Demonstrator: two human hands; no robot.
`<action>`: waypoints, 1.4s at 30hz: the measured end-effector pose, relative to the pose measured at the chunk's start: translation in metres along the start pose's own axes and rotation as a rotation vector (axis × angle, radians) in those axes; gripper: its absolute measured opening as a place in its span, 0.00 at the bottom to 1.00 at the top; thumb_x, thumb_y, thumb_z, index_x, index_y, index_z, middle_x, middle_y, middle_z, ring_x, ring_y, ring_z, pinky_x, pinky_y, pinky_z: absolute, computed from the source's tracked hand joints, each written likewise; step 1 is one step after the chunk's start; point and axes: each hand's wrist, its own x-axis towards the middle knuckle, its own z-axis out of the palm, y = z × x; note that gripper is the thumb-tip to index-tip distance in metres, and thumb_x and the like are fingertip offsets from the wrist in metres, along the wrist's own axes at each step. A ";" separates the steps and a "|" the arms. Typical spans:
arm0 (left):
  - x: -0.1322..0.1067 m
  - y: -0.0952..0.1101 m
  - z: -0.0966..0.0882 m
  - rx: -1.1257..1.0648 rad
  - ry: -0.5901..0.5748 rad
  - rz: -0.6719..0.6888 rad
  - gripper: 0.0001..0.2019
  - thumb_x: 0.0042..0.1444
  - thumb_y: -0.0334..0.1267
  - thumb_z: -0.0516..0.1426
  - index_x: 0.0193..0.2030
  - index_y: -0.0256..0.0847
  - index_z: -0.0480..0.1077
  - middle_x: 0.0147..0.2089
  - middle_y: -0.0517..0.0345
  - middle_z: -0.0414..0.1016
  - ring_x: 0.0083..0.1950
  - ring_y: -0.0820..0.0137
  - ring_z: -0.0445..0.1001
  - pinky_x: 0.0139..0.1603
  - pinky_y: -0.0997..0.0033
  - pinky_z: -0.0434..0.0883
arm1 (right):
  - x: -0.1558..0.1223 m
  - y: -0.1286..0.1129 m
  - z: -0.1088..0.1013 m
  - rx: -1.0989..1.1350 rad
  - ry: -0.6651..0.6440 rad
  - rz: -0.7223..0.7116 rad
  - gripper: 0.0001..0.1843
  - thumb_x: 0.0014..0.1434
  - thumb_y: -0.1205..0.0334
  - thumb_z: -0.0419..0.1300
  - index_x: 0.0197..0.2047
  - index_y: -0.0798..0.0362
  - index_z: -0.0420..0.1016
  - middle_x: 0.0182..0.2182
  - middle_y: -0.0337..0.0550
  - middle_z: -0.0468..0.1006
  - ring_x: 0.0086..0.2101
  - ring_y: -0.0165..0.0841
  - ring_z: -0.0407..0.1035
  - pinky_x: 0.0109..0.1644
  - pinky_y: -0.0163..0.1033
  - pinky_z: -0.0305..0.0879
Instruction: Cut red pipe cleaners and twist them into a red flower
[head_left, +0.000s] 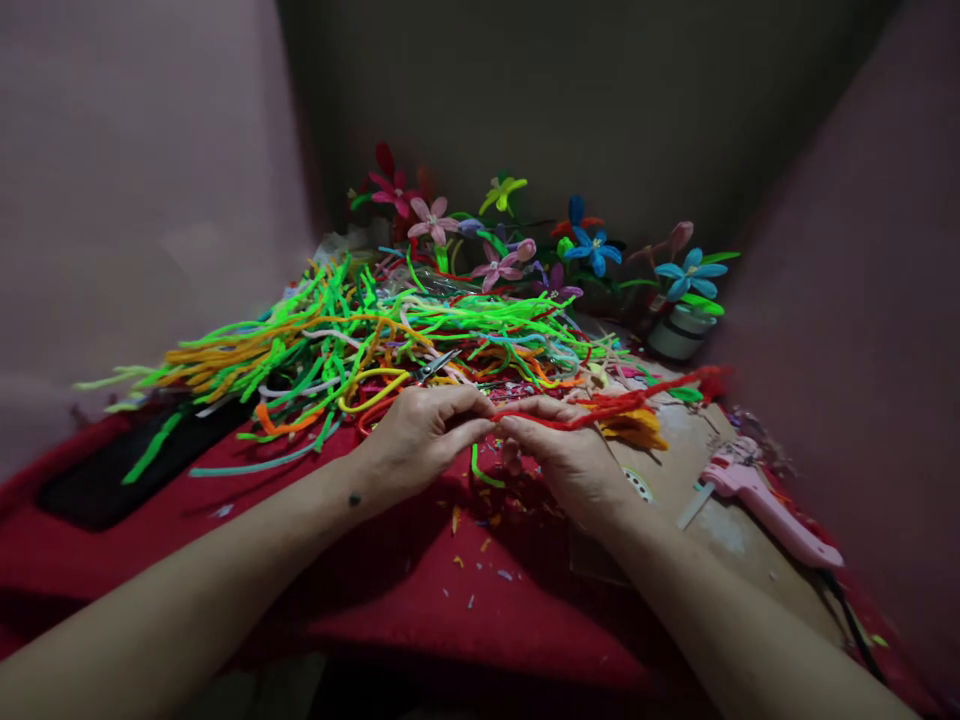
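Note:
Red pipe cleaners (637, 397) run from my fingertips out to the right, past the back of my right hand (559, 450). That hand is closed around them, thumb against fingers. My left hand (420, 432) pinches their near end, so both hands meet at the middle. Just behind my left hand lies a pair of scissors (439, 366) with the blades pointing up and right. An orange-yellow bundle of pipe cleaners (636, 428) rests on the board beyond my right hand. What lies between my fingertips is partly hidden.
A large heap of loose pipe cleaners (495, 318) spreads behind my hands. Pipe-cleaner flowers (592, 250) stand at the back, near a lidded jar (681, 330). A pink glue gun (772, 500) lies on the board (731, 560) at right. A black flat object (112, 470) is at left; scraps dot the red cloth (435, 600).

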 end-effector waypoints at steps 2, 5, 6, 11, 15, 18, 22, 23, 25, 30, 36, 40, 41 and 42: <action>0.000 0.002 0.001 -0.031 -0.017 -0.022 0.07 0.54 0.38 0.56 0.33 0.39 0.74 0.32 0.58 0.77 0.34 0.71 0.73 0.37 0.74 0.68 | -0.002 0.000 -0.001 -0.049 0.042 -0.037 0.06 0.49 0.61 0.65 0.29 0.56 0.78 0.20 0.38 0.73 0.21 0.27 0.64 0.25 0.34 0.63; 0.000 0.006 0.001 -0.070 -0.019 -0.074 0.08 0.54 0.39 0.55 0.33 0.39 0.74 0.32 0.58 0.77 0.35 0.70 0.73 0.37 0.73 0.68 | -0.002 0.001 -0.004 -0.048 0.079 -0.091 0.05 0.49 0.62 0.65 0.29 0.55 0.78 0.22 0.38 0.74 0.21 0.27 0.64 0.24 0.33 0.62; 0.000 0.006 0.000 -0.080 -0.020 -0.085 0.08 0.53 0.38 0.55 0.32 0.39 0.74 0.31 0.57 0.77 0.35 0.70 0.73 0.37 0.72 0.67 | -0.003 0.002 -0.005 -0.037 0.076 -0.093 0.05 0.49 0.62 0.65 0.31 0.55 0.78 0.22 0.38 0.75 0.21 0.26 0.64 0.24 0.33 0.62; 0.000 0.009 0.003 -0.096 -0.046 -0.103 0.09 0.53 0.37 0.54 0.29 0.37 0.75 0.28 0.58 0.75 0.31 0.71 0.71 0.34 0.73 0.67 | -0.003 0.007 -0.003 -0.020 0.034 -0.098 0.09 0.49 0.60 0.66 0.33 0.55 0.77 0.23 0.38 0.75 0.21 0.27 0.66 0.23 0.33 0.62; 0.001 0.011 0.005 -0.156 -0.075 -0.139 0.09 0.52 0.36 0.54 0.28 0.37 0.75 0.28 0.58 0.74 0.31 0.72 0.70 0.33 0.74 0.66 | -0.003 0.007 0.000 -0.010 0.068 -0.070 0.08 0.49 0.60 0.66 0.30 0.56 0.76 0.20 0.38 0.73 0.19 0.26 0.63 0.21 0.32 0.59; 0.001 0.013 0.003 -0.280 -0.118 -0.208 0.08 0.52 0.35 0.55 0.26 0.37 0.73 0.26 0.60 0.71 0.28 0.74 0.67 0.30 0.75 0.64 | -0.004 0.006 0.000 0.043 0.060 -0.033 0.07 0.49 0.60 0.65 0.28 0.56 0.75 0.18 0.36 0.72 0.18 0.25 0.62 0.19 0.31 0.57; 0.000 0.014 0.003 -0.480 -0.176 -0.312 0.07 0.52 0.35 0.55 0.26 0.37 0.70 0.22 0.63 0.66 0.22 0.79 0.60 0.22 0.78 0.58 | -0.004 0.008 -0.002 0.112 0.009 0.006 0.07 0.49 0.61 0.66 0.27 0.56 0.75 0.19 0.36 0.73 0.18 0.24 0.64 0.19 0.30 0.58; 0.000 0.014 0.004 -0.496 -0.182 -0.327 0.07 0.52 0.36 0.55 0.26 0.37 0.70 0.21 0.63 0.65 0.22 0.79 0.58 0.22 0.78 0.56 | -0.003 0.009 -0.002 0.119 0.001 0.008 0.07 0.49 0.61 0.66 0.27 0.56 0.75 0.20 0.36 0.74 0.18 0.24 0.64 0.19 0.29 0.58; 0.000 0.014 0.005 -0.490 -0.188 -0.343 0.09 0.53 0.37 0.55 0.25 0.36 0.69 0.21 0.64 0.63 0.21 0.80 0.57 0.21 0.79 0.55 | -0.003 0.010 -0.003 0.124 -0.008 0.001 0.06 0.49 0.62 0.65 0.27 0.56 0.75 0.19 0.35 0.73 0.17 0.23 0.63 0.18 0.29 0.57; 0.001 0.015 0.005 -0.464 -0.186 -0.343 0.11 0.54 0.36 0.55 0.23 0.34 0.66 0.19 0.66 0.60 0.20 0.82 0.54 0.21 0.80 0.52 | -0.003 0.010 -0.004 0.120 0.008 0.000 0.06 0.50 0.63 0.66 0.27 0.56 0.74 0.20 0.36 0.73 0.17 0.23 0.63 0.18 0.28 0.56; -0.001 0.015 0.004 -0.452 -0.175 -0.329 0.13 0.55 0.38 0.55 0.23 0.34 0.67 0.20 0.67 0.60 0.21 0.82 0.54 0.21 0.80 0.52 | -0.004 0.012 -0.003 0.070 -0.014 -0.007 0.07 0.51 0.61 0.65 0.27 0.56 0.73 0.16 0.34 0.69 0.16 0.23 0.60 0.18 0.29 0.55; 0.000 0.016 0.005 -0.414 -0.161 -0.345 0.10 0.52 0.34 0.55 0.21 0.34 0.67 0.20 0.66 0.60 0.21 0.82 0.55 0.22 0.79 0.53 | -0.006 0.013 -0.002 0.013 -0.016 -0.005 0.08 0.51 0.60 0.65 0.27 0.56 0.73 0.17 0.34 0.69 0.16 0.23 0.59 0.18 0.29 0.54; 0.001 0.016 0.006 -0.413 -0.161 -0.349 0.10 0.51 0.32 0.55 0.21 0.34 0.66 0.19 0.66 0.61 0.21 0.82 0.56 0.22 0.79 0.54 | -0.006 0.012 -0.002 -0.001 -0.016 -0.007 0.08 0.51 0.60 0.65 0.27 0.56 0.73 0.17 0.34 0.69 0.16 0.22 0.59 0.18 0.29 0.54; 0.001 0.016 0.006 -0.419 -0.164 -0.355 0.09 0.50 0.32 0.55 0.20 0.34 0.66 0.19 0.66 0.61 0.21 0.81 0.56 0.23 0.79 0.54 | -0.007 0.012 -0.001 -0.013 -0.017 -0.007 0.08 0.51 0.61 0.65 0.27 0.56 0.73 0.17 0.34 0.69 0.16 0.22 0.59 0.18 0.29 0.54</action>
